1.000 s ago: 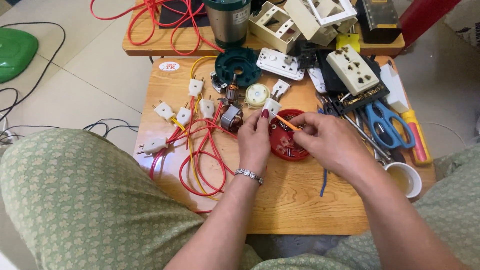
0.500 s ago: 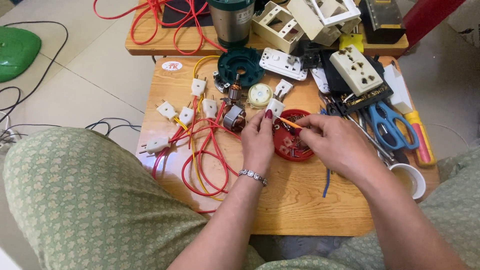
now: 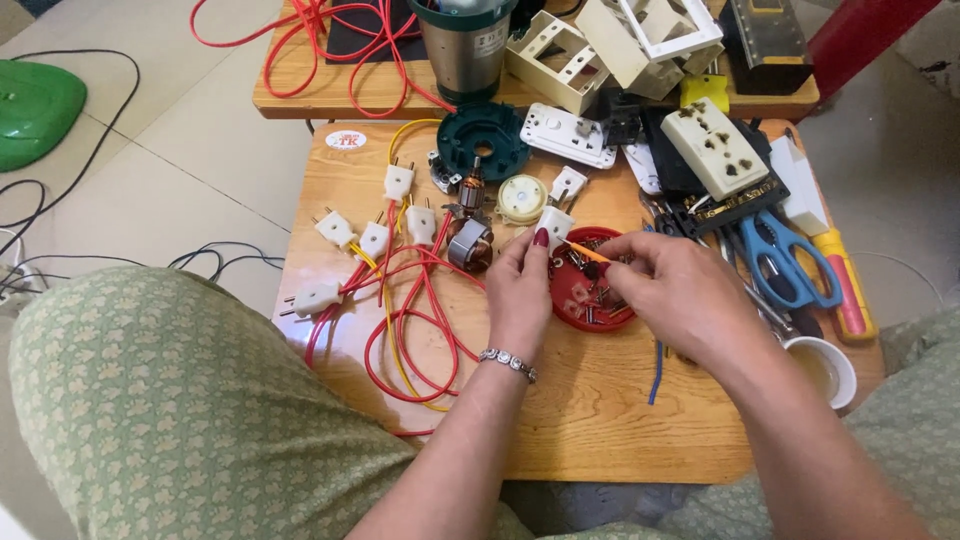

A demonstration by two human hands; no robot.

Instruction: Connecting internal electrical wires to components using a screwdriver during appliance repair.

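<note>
The white plug [image 3: 553,222] sits at the top edge of the red dish [image 3: 592,296], near the middle of the wooden table [image 3: 600,420]. The left hand [image 3: 518,290] pinches the plug between thumb and fingertips, so it is closed around it. The right hand [image 3: 680,295] is closed too, holding a thin orange tool [image 3: 583,250] whose tip points at the plug.

The red dish is full of tiny screws and metal bits. I think a little screw could slip off the tool tip and drop back into the dish, or roll off the table, because it is so small. The tool could also slide off the plug and poke a finger, since the fingers are right beside its tip.

To the left lie more white plugs [image 3: 372,238] on red and yellow wires [image 3: 415,320]. A wrist could catch a wire loop and drag those plugs along. To the right are blue scissors [image 3: 785,262] and a white cup [image 3: 828,368] touching the right arm. A bump from that arm might tip the cup.
</note>
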